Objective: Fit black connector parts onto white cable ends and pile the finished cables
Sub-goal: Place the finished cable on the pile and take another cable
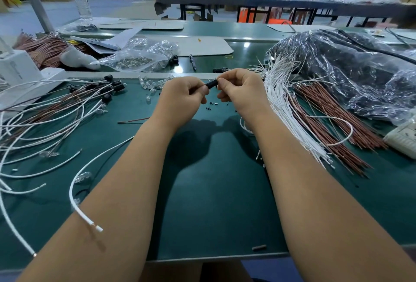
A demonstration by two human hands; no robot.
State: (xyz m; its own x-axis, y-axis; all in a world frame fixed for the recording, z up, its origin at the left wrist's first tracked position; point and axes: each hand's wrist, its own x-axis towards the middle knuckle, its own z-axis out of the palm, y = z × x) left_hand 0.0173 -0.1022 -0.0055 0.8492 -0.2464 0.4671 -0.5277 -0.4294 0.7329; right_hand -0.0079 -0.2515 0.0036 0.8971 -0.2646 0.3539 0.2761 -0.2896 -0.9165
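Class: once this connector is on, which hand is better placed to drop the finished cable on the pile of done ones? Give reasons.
Left hand, probably: the finished pile, cables already capped in black, lies on its side. The right hand sits nearer the unfinished white bundle.

bare green mat [216, 191] between finished cables [56, 110] and white cable bundle [290, 110]

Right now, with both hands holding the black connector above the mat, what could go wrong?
1. The connector is pinched only by the fingers of the left hand and right hand, so it may slip and land among the small loose bits below.
2. A white cable lies against the left forearm; moving the arm could drag it off the mat.
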